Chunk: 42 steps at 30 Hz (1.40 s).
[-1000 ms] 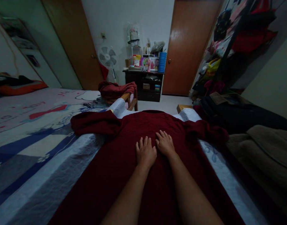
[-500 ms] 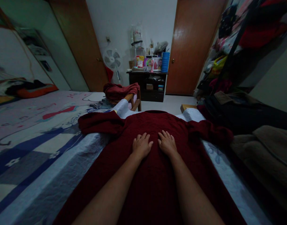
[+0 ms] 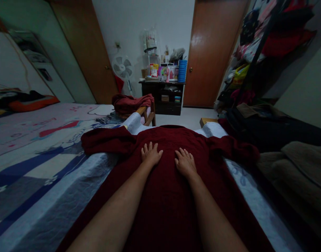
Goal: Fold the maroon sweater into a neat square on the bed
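Head view: your left hand (image 3: 151,155) and right hand (image 3: 186,162) lie spread-fingered on the maroon garment (image 3: 168,196), centre frame; press evenly, palms flat, avoiding creases.

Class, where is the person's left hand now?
In the head view, the left hand rests on the dark red garment, left of the right hand.

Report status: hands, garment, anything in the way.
Left hand and right hand open, palms down on dark red garment. Garment spread out, sleeves to both sides. Possible hindrance: brown cloth beside right sleeve.
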Motion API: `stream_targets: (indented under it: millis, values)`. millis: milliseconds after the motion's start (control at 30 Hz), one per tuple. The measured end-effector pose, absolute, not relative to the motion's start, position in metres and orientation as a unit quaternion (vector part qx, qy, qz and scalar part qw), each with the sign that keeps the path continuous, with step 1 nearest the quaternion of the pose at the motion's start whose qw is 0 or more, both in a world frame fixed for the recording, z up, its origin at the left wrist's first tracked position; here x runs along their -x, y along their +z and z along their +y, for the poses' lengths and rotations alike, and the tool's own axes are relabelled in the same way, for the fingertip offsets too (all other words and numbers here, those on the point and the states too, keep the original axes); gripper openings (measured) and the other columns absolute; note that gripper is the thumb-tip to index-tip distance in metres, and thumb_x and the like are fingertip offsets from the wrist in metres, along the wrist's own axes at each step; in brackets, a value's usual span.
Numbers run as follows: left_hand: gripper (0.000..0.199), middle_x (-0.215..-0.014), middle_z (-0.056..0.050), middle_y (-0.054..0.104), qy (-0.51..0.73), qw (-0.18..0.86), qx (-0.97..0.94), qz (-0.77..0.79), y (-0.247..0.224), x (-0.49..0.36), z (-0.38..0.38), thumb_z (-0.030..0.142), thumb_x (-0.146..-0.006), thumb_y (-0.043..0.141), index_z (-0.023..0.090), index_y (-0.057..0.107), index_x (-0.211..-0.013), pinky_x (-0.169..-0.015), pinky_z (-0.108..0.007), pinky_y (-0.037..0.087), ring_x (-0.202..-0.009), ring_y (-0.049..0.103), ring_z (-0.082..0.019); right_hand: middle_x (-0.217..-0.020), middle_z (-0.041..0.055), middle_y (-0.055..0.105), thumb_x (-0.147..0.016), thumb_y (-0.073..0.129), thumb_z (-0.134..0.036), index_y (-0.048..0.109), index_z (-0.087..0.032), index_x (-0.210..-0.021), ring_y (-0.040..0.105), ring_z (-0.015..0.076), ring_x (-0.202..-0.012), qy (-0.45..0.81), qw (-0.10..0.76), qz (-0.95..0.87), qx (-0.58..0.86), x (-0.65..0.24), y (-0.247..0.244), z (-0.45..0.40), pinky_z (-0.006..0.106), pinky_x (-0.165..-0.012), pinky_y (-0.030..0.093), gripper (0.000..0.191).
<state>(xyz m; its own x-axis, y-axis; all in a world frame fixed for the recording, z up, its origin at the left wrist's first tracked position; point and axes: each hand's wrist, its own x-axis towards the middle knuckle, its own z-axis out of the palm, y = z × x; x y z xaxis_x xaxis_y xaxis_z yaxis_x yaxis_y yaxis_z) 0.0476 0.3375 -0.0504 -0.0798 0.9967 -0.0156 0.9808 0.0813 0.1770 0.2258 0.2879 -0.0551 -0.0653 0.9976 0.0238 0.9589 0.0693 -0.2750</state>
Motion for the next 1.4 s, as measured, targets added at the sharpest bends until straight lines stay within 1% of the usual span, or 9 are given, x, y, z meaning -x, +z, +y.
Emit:
stream_targets:
  millis: [133, 267, 400, 567, 733, 1033, 1200, 1300, 1400]
  values:
    - [0.055, -0.154, -0.01, 0.031, 0.035, 0.097, -0.654, 0.75, -0.038, -0.069, 0.344, 0.041, -0.086, 0.045, 0.025, 0.044, -0.139, -0.111, -0.061, 0.018, -0.142, 0.02, -0.038, -0.154, 0.0025, 0.03, -0.093, 0.04, -0.034, 0.042, -0.027, -0.141, 0.022, 0.0218, -0.142, 0.094, 0.105, -0.722, 0.678, -0.225, -0.056, 0.288, 0.043, -0.114, 0.014, 0.049]
    - [0.051, -0.151, -0.008, 0.036, 0.073, 0.094, -0.717, 0.687, -0.04, -0.094, 0.341, 0.025, -0.087, 0.041, 0.023, 0.043, -0.138, -0.113, -0.053, 0.023, -0.141, 0.027, -0.026, -0.154, 0.0028, 0.031, -0.093, 0.04, -0.034, 0.042, -0.026, -0.141, 0.023, 0.022, -0.141, 0.086, 0.112, -0.725, 0.674, -0.226, -0.057, 0.287, 0.042, -0.113, 0.015, 0.049]
    - [0.048, -0.148, -0.009, 0.042, 0.103, 0.077, -0.729, 0.673, -0.051, -0.105, 0.335, 0.027, -0.089, 0.039, 0.02, 0.045, -0.136, -0.111, -0.048, 0.029, -0.137, 0.034, -0.024, -0.153, 0.0028, 0.032, -0.092, 0.041, -0.033, 0.043, -0.026, -0.141, 0.024, 0.0226, -0.141, 0.087, 0.118, -0.724, 0.674, -0.227, -0.057, 0.287, 0.043, -0.113, 0.016, 0.049]
    - [0.047, -0.148, -0.008, 0.042, 0.155, 0.024, -0.718, 0.678, -0.064, -0.102, 0.332, 0.032, -0.09, 0.039, 0.021, 0.048, -0.135, -0.112, -0.047, 0.026, -0.137, 0.032, -0.025, -0.153, 0.0028, 0.032, -0.092, 0.041, -0.033, 0.043, -0.026, -0.14, 0.025, 0.0225, -0.141, 0.091, 0.117, -0.722, 0.675, -0.227, -0.057, 0.287, 0.043, -0.113, 0.016, 0.049]
    - [0.047, -0.147, -0.008, 0.043, 0.167, 0.019, -0.719, 0.675, -0.069, -0.101, 0.334, 0.033, -0.09, 0.04, 0.022, 0.048, -0.135, -0.112, -0.047, 0.025, -0.136, 0.033, -0.025, -0.153, 0.0024, 0.034, -0.091, 0.042, -0.032, 0.044, -0.025, -0.14, 0.026, 0.0223, -0.14, 0.09, 0.12, -0.724, 0.674, -0.228, -0.056, 0.287, 0.042, -0.113, 0.017, 0.049]
    - [0.049, -0.15, -0.01, 0.038, 0.141, 0.056, -0.725, 0.672, -0.065, -0.103, 0.336, 0.032, -0.091, 0.039, 0.022, 0.043, -0.139, -0.113, -0.052, 0.021, -0.14, 0.028, -0.029, -0.153, 0.0009, 0.033, -0.091, 0.042, -0.032, 0.045, -0.026, -0.139, 0.025, 0.0206, -0.141, 0.1, 0.109, -0.718, 0.681, -0.23, -0.053, 0.29, 0.04, -0.114, 0.016, 0.049]
    - [0.053, -0.156, -0.001, 0.029, 0.148, 0.09, -0.753, 0.635, -0.063, -0.106, 0.339, 0.023, -0.092, 0.034, 0.03, 0.036, -0.144, -0.115, -0.052, 0.019, -0.142, 0.024, -0.024, -0.155, 0.0, 0.029, -0.092, 0.039, -0.033, 0.04, -0.026, -0.142, 0.021, 0.0208, -0.142, 0.102, 0.083, -0.724, 0.677, -0.229, -0.057, 0.291, 0.042, -0.114, 0.016, 0.05]
    - [0.053, -0.155, 0.0, 0.029, 0.15, 0.107, -0.763, 0.62, -0.062, -0.107, 0.341, 0.023, -0.092, 0.033, 0.03, 0.036, -0.144, -0.115, -0.052, 0.018, -0.142, 0.024, -0.023, -0.156, 0.0004, 0.025, -0.093, 0.037, -0.033, 0.034, -0.026, -0.146, 0.019, 0.0226, -0.143, 0.094, 0.055, -0.725, 0.68, -0.228, -0.056, 0.293, 0.044, -0.113, 0.016, 0.053]
    - [0.053, -0.154, 0.0, 0.032, 0.151, 0.111, -0.762, 0.62, -0.062, -0.107, 0.341, 0.024, -0.091, 0.034, 0.029, 0.037, -0.144, -0.115, -0.053, 0.017, -0.142, 0.025, -0.023, -0.155, 0.0021, 0.027, -0.091, 0.042, -0.035, 0.035, -0.027, -0.145, 0.026, 0.0264, -0.139, 0.105, 0.016, -0.73, 0.675, -0.231, -0.046, 0.302, 0.046, -0.109, 0.025, 0.055]
